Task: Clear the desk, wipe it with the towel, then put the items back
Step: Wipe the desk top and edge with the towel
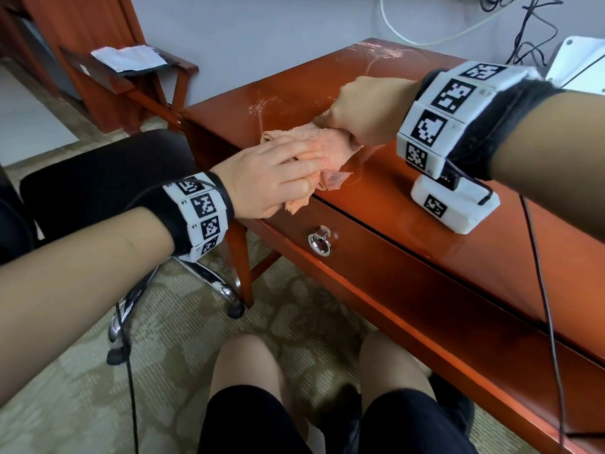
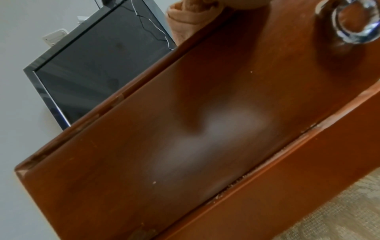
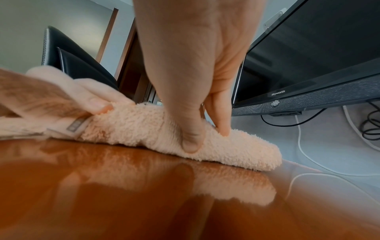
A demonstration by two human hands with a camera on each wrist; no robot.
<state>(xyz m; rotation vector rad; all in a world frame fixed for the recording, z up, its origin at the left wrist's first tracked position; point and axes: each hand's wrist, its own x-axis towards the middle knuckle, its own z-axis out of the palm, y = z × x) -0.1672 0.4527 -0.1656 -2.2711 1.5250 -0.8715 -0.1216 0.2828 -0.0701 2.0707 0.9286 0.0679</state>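
Observation:
A peach towel (image 1: 322,142) lies bunched into a roll on the red-brown desk (image 1: 376,191) near its left front corner. My right hand (image 1: 360,109) grips the roll from above; in the right wrist view its thumb and a finger dig into the towel (image 3: 133,129) on either side, the right hand (image 3: 207,136) pressing it onto the glossy desk (image 3: 144,194). My left hand (image 1: 278,178) holds the towel's near end at the desk's front edge, fingers laid over it and a flap hanging below. The left wrist view shows only a towel (image 2: 185,21) corner above the drawer front.
Wet streaks (image 1: 262,103) glisten on the desk behind the towel. A drawer with a metal ring pull (image 1: 320,244) sits below the front edge. A black TV (image 3: 308,56) and cables (image 3: 370,126) are at the wall. A black chair (image 1: 98,178) stands left, a rack with white paper (image 1: 127,59) beyond.

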